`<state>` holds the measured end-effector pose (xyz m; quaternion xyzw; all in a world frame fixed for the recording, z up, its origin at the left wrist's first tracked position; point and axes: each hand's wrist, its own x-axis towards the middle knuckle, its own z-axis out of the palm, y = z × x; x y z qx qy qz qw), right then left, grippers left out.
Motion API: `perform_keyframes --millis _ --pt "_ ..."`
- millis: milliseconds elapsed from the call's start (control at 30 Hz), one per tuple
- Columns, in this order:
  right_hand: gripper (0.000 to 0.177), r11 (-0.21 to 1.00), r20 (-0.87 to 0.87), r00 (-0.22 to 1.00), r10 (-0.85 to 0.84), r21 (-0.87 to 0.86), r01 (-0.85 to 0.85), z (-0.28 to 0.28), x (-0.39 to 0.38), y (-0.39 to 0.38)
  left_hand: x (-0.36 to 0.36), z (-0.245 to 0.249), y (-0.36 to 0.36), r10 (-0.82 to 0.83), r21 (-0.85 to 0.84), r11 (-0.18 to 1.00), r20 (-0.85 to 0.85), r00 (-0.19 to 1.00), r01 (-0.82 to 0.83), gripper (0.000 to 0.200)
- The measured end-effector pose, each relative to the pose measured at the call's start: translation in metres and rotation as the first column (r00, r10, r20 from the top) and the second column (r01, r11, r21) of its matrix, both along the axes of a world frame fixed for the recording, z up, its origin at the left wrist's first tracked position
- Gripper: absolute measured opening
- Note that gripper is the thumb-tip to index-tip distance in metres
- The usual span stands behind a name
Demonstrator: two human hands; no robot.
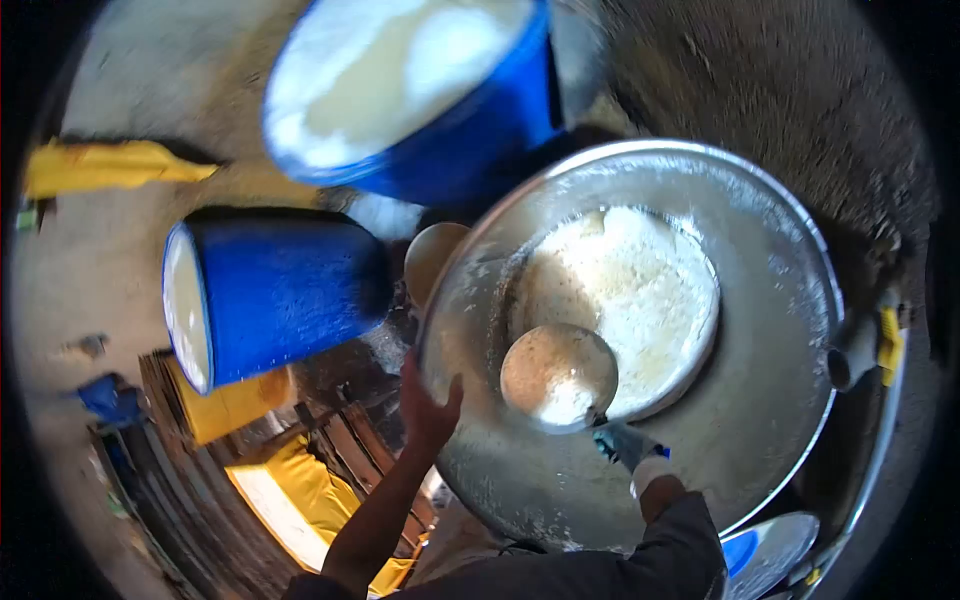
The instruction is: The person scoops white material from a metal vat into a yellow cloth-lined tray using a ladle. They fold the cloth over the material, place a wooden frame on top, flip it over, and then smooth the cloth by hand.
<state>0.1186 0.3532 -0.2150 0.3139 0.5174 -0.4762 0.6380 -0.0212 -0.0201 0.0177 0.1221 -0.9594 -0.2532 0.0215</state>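
Observation:
My right hand [628,447], in a grey and blue glove, is closed at the edge of a round metal ladle [560,375]. The ladle's bowl overlaps the near left side of a thick, pale white mass [640,285]. That mass fills the round middle of a wide metal vat [770,400], whose wall has white residue on it. At the vat's left rim, my bare left hand [430,410] has its thumb spread apart from the fingers, with nothing seen between them.
Two blue drums stand left of the vat: a smaller drum [290,290] and a larger drum [450,150], both with white contents. A round pale object [433,262] sits between drum and vat. Yellow sheeting [310,490] and boards [365,450] lie at lower left. A pipe [885,430] runs along the right.

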Motion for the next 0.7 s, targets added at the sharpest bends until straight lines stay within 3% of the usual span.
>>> perform_keyframes --millis 67,100,167,233,300,367,467,533,567,633,667,700 --pt "0.020 0.998 0.013 0.999 -0.036 -0.051 0.037 0.057 0.002 -0.004 0.012 -0.007 -0.010 -0.062 0.014 0.998 -0.046 0.997 0.063 0.085" --pt "0.020 0.998 0.002 0.999 -0.040 -0.039 0.040 0.090 -0.001 -0.003 0.008 0.001 -0.013 -0.015 0.028 0.999 -0.089 0.996 0.017 0.085" --pt "0.020 1.000 -0.023 1.000 -0.015 0.013 0.015 0.161 0.005 0.002 0.009 0.022 -0.020 -0.063 0.307 0.948 -0.070 0.996 0.082 0.081" --pt "0.020 0.996 -0.063 0.998 0.023 0.082 -0.018 0.232 0.007 0.008 0.036 0.029 -0.031 0.018 0.414 0.910 -0.055 0.998 0.007 0.080" --pt "0.019 0.985 -0.108 0.990 0.091 0.155 -0.074 0.292 0.006 0.000 0.073 0.030 -0.044 0.080 0.418 0.907 -0.059 0.995 -0.048 0.082" --pt "0.019 0.962 -0.166 0.969 0.184 0.234 -0.143 0.342 0.000 -0.020 0.127 0.046 -0.058 0.223 0.628 0.761 -0.019 0.975 -0.163 0.083" --pt "0.019 0.898 -0.211 0.908 0.362 0.340 -0.279 0.395 -0.001 -0.078 0.219 0.034 -0.083 0.486 0.715 0.591 0.053 0.872 -0.372 0.086" --pt "0.019 0.869 -0.233 0.868 0.439 0.353 -0.346 0.422 0.010 -0.117 0.287 0.009 -0.109 0.593 0.819 0.228 0.312 0.742 -0.526 0.090" --pt "0.019 0.869 -0.234 0.858 0.458 0.322 -0.376 0.429 0.015 -0.138 0.322 0.015 -0.126 0.657 0.825 0.184 0.300 0.691 -0.534 0.090" --pt "0.019 0.863 -0.213 0.848 0.485 0.273 -0.425 0.442 0.031 -0.176 0.400 0.030 -0.147 0.678 0.886 -0.363 0.465 0.569 -0.290 0.096" --pt "0.019 0.857 -0.198 0.843 0.500 0.249 -0.451 0.451 0.037 -0.191 0.425 0.047 -0.150 0.713 0.884 -0.390 0.467 0.523 -0.257 0.096" --pt "0.019 0.854 -0.180 0.841 0.510 0.224 -0.470 0.455 0.045 -0.208 0.453 0.053 -0.157 0.767 0.872 -0.483 0.465 0.442 -0.078 0.094"
